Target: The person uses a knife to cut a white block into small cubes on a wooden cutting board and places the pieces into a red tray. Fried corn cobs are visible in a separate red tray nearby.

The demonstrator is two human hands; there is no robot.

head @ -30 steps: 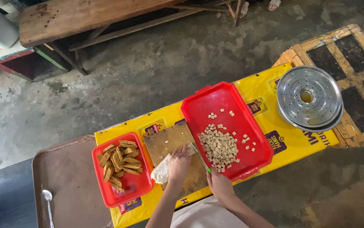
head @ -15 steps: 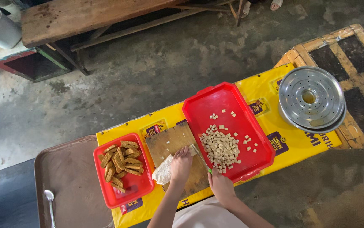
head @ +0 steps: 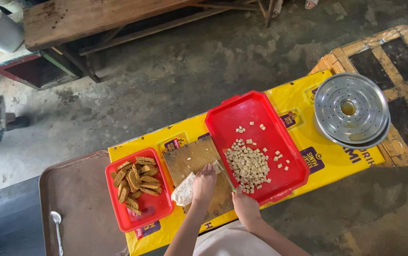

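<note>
**Cutting a pale block on the wooden board**

A pale block [head: 183,192] lies on the near left part of a wooden cutting board [head: 192,159], which sits on a yellow-covered tabletop [head: 303,102] between two red trays. The left hand [head: 204,183] presses down on the right end of the block, fingers bent over it. The right hand [head: 244,205] is clenched around the green handle of a knife [head: 224,174], whose blade slants up and to the left across the board, just beside the fingers of the left hand.

The large red tray [head: 242,111] to the right touches the board and holds a heap of small pale cubes [head: 248,164], with a few scattered apart. The small red tray [head: 154,208] to the left holds brown fried strips [head: 136,182]. Farther right on the tabletop stands a round perforated metal pan [head: 351,110]. At the left, a brown metal tray [head: 78,204] carries a spoon [head: 57,225].
</note>
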